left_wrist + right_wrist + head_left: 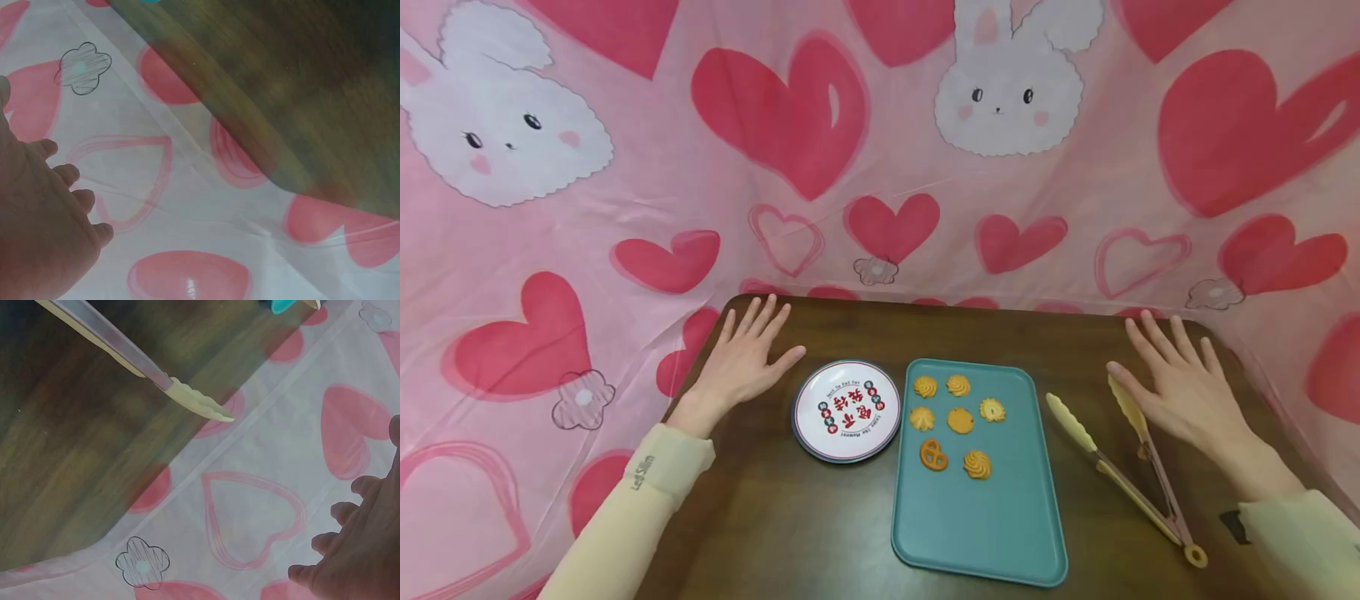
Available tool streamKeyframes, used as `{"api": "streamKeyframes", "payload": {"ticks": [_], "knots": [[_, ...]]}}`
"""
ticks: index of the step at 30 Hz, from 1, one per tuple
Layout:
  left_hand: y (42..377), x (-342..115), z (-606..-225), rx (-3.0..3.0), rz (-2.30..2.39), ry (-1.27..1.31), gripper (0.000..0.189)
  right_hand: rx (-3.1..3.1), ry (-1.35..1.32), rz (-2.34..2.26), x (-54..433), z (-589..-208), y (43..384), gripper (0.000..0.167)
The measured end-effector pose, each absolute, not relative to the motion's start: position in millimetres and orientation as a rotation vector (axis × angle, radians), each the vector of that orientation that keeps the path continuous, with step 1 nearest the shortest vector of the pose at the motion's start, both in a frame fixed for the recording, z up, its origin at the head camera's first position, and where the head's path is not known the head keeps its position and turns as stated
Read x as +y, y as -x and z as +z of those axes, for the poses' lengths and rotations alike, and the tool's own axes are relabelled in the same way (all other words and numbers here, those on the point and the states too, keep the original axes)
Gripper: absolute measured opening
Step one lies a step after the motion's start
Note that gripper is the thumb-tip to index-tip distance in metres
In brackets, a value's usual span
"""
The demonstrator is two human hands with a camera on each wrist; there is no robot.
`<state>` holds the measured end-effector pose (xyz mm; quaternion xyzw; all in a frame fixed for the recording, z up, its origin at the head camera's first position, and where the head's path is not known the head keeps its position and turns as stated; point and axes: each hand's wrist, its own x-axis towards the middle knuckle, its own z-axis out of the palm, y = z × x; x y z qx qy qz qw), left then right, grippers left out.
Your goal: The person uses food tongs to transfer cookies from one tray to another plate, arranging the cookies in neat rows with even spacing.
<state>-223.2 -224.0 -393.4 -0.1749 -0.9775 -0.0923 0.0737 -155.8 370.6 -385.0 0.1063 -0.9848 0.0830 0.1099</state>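
Observation:
My left hand [741, 362] is spread with straight fingers over the table's left side, left of a white plate [847, 410] with red lettering and a dark rim. It holds nothing. On the right, my right hand [1183, 392] is likewise spread and holds nothing; its thumb overlaps one tip of the tongs [1138, 492] in the head view. These tongs lie splayed, with cream scalloped tips. Between plate and tongs lies a teal tray [985, 533]. Several cookies, among them a swirled cookie [977, 465] and a pretzel-shaped one [933, 455], sit on its far half.
The brown wooden table [752, 517] has rounded far corners. Pink cloth [880, 175] with hearts and rabbits hangs behind it and along both sides. A small dark object [1234, 527] shows beside the right sleeve.

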Motion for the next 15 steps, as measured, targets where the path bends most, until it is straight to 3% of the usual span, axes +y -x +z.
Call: {"api": "streamKeyframes", "payload": {"ticks": [15], "knots": [[223.8,-230.6,-430.8,-3.021,-0.656,0.327,0.089,-2.875,-0.276,0.452,376.6,-419.8,125.9,0.077]]}}
